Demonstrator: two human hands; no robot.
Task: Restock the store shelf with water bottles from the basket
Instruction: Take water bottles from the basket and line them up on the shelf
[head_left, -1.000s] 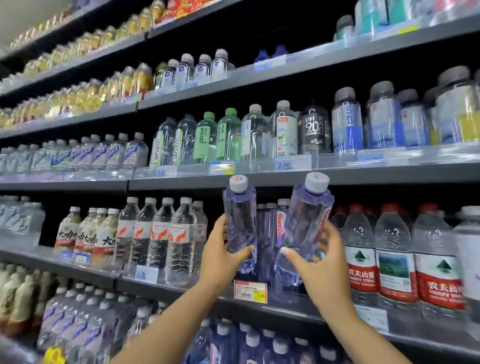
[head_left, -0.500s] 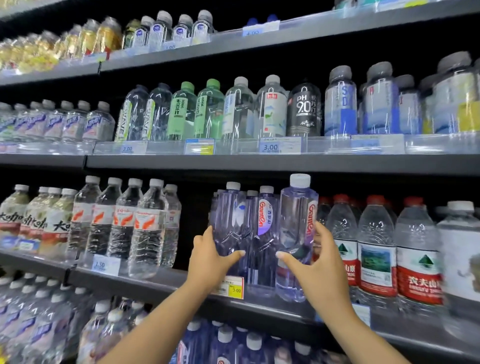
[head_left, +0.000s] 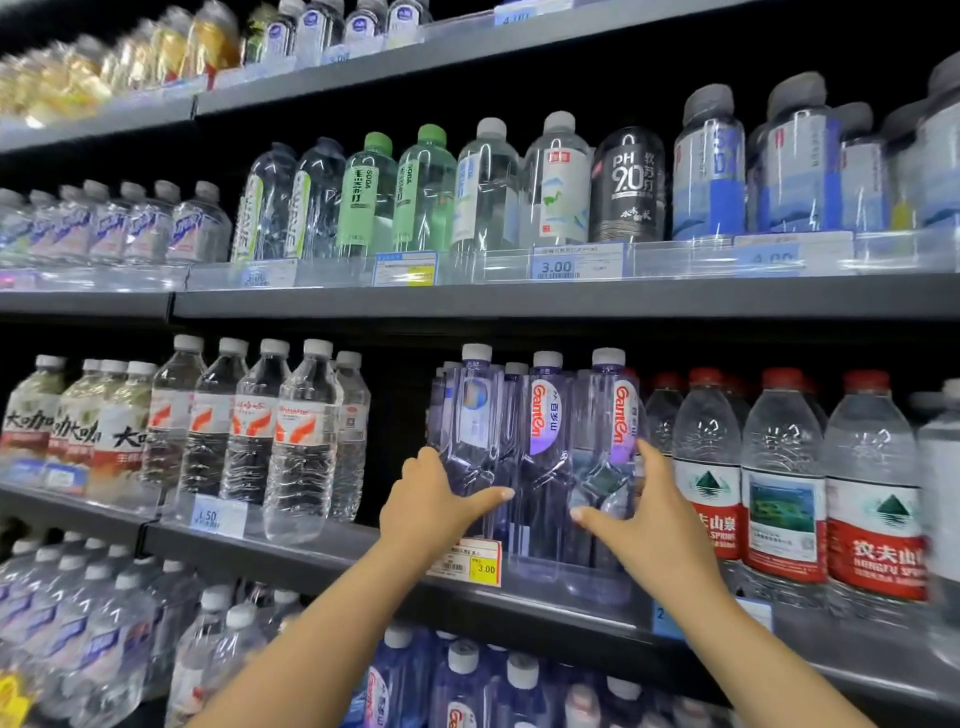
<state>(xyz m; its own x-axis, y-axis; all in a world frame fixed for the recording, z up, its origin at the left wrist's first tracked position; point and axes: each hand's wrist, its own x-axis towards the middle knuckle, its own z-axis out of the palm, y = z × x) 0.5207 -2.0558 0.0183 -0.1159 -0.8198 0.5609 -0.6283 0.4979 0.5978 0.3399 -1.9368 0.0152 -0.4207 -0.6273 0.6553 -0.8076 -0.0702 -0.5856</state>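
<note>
Both of my hands are up at the third shelf (head_left: 322, 558), each wrapped around a purple-tinted water bottle. In the head view, my left hand (head_left: 434, 512) grasps the left bottle (head_left: 475, 441) low on its body, thumb pointing toward three o'clock across its front, fingers curled round its nine o'clock side. My right hand (head_left: 652, 525) grasps the right bottle (head_left: 605, 452), thumb reaching toward nine o'clock, fingers behind its three o'clock side. Both bottles stand upright on the shelf with white caps toward twelve o'clock, and a third bottle of the same brand (head_left: 543, 447) stands between them, touching both. A yellow-and-white price tag (head_left: 467, 564) sits at six o'clock from my left hand on the shelf edge. At three o'clock from my right hand stand the red-capped bottles (head_left: 782, 493), just beside the right bottle; at nine o'clock from my left hand, across a dark gap, stand the clear bottles with orange labels (head_left: 249, 431).
</note>
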